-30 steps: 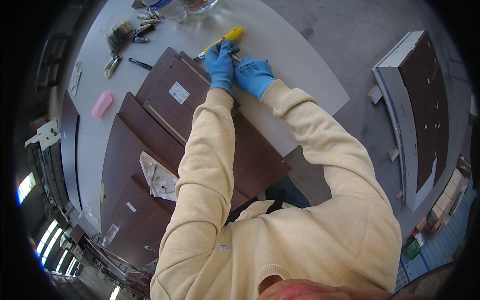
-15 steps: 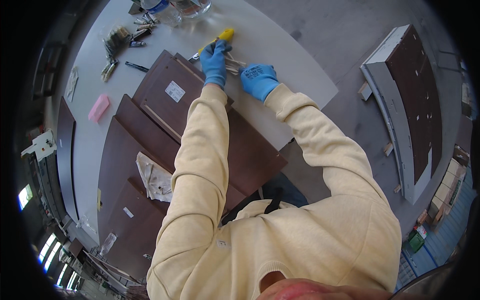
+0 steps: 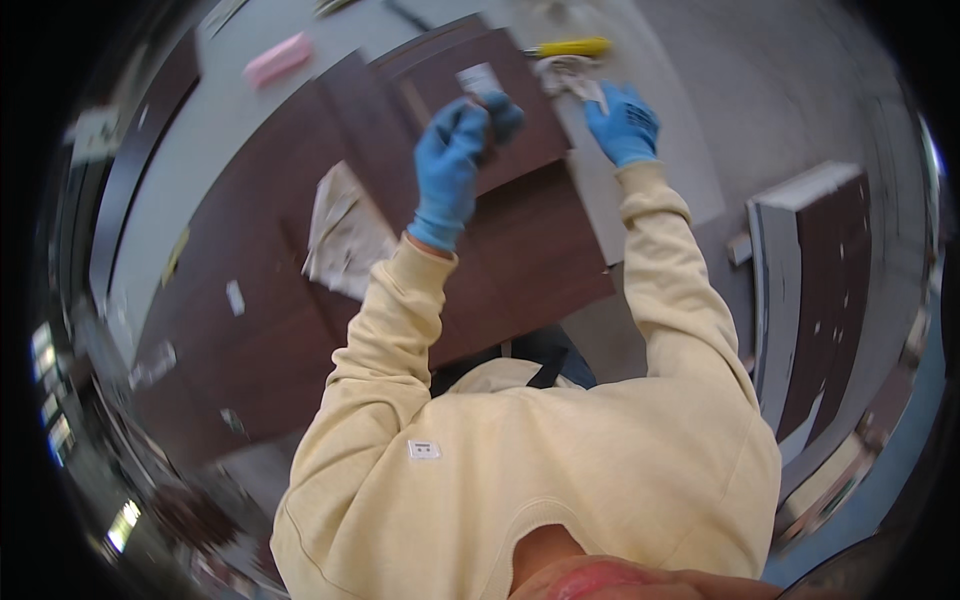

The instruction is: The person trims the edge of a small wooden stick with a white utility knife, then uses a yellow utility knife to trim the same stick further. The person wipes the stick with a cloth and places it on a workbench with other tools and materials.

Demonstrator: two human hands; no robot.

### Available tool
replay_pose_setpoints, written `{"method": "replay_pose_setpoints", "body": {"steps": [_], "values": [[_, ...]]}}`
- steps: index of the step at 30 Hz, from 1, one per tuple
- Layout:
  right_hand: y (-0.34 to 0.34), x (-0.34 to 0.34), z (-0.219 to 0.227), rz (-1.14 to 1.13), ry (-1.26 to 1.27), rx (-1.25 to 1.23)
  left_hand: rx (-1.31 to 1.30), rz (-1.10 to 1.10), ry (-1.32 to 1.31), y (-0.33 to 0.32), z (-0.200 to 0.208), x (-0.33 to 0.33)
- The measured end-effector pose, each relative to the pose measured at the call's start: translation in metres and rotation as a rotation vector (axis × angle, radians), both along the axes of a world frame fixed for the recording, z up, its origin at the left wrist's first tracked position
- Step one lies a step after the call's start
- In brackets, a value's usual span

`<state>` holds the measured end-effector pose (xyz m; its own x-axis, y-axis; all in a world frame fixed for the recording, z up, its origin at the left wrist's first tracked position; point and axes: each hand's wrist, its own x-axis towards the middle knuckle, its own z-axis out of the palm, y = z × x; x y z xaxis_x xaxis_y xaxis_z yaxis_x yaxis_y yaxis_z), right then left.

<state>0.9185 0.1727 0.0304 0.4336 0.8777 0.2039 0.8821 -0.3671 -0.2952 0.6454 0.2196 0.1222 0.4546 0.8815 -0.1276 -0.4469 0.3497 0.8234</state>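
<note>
My left hand [image 3: 455, 165], in a blue work glove, is raised over the brown panels [image 3: 470, 110]. Its fingers are curled together and blurred, and whatever they may hold is hidden. To the right, my right hand [image 3: 626, 125], gloved the same way, is at the table's edge side. A corner of a crumpled cream cloth [image 3: 568, 76] runs between its thumb and finger. Just beyond that cloth lies a slim tool with a yellow handle [image 3: 575, 47], its thin end pointing left, touched by neither hand. A white label [image 3: 478, 78] on the top panel shows behind my left fingers.
A second pale cloth [image 3: 345, 235] lies on the panels left of my left forearm. Farther left are a pink block [image 3: 278, 59] and a long dark board [image 3: 150, 150]. On the right, a stack of white-and-brown panels [image 3: 800, 290] stands apart from the table.
My left hand has left the yellow-handled tool and come back toward me over the panels. My right hand stays by the cream cloth. The whole view has shifted.
</note>
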Motion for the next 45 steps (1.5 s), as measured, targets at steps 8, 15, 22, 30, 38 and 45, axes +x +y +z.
{"method": "replay_pose_setpoints", "body": {"steps": [8,15,22,30,38,45], "values": [[0.019,-0.209,0.063,0.649,0.229,0.420,-0.225,0.041,0.197,-0.158,0.044,-0.163],[-0.006,-0.361,0.076,0.961,0.558,0.193,-0.403,0.157,0.167,-0.223,0.067,-0.233],[-0.064,-0.460,0.066,1.388,0.415,-0.176,-0.353,0.318,0.171,-0.269,0.079,-0.278],[-0.081,-0.456,0.037,1.188,0.536,-0.075,-0.453,0.412,0.169,-0.298,0.077,-0.309],[-0.083,-0.382,0.059,0.474,1.020,-0.226,-0.355,0.602,0.126,-0.282,0.081,-0.306],[-0.073,-0.258,0.076,0.129,1.066,-0.089,-0.028,0.735,0.376,-0.244,0.062,-0.318]]}}
